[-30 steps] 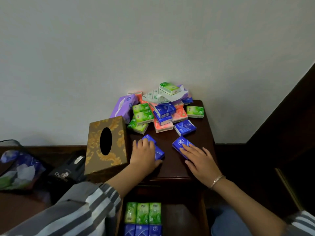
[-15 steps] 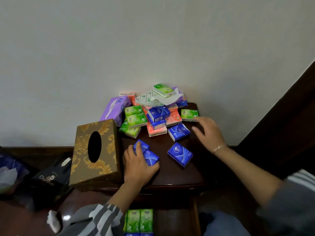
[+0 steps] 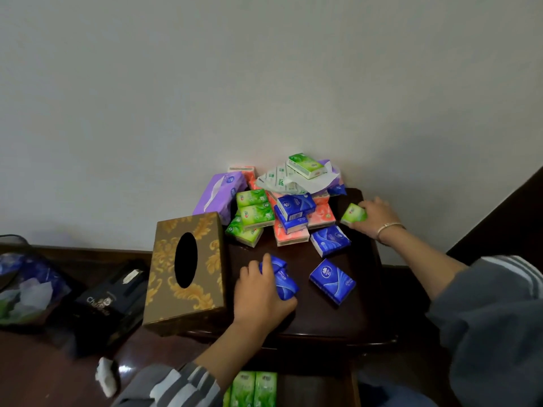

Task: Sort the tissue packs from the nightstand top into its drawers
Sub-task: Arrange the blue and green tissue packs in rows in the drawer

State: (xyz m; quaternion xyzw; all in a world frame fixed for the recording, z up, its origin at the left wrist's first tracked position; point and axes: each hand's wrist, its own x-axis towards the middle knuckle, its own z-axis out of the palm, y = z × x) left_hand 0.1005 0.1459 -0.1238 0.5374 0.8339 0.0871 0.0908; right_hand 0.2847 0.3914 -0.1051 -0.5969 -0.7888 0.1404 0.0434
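Since the earlier frame the right hand point(image 3: 373, 218) has reached the far right edge of the top point(image 3: 323, 318), where I see its fingers curled round a green pack point(image 3: 354, 214), which sits tilted just beside the pile point(image 3: 291, 207); the left hand point(image 3: 260, 298) has stayed near the front, left of centre, fingers bent over two blue packs point(image 3: 283, 284) with the thumb at their near side, gripping them against the wood; from my end I cannot tell whether they are lifted; a third blue pack point(image 3: 332, 282) lies loose just right of that hand, apart from it, and a fourth point(image 3: 330, 240) lies behind it at the foot of the pile; the pile itself, green, blue and orange packs with a purple pack point(image 3: 220, 195) on its left, is heaped against the wall; a gold box point(image 3: 185, 271) stands at the left edge of the top, near the left hand; below the front edge the drawer point(image 3: 311, 389) is open, with green packs in a row point(image 3: 254, 389) at its left side.
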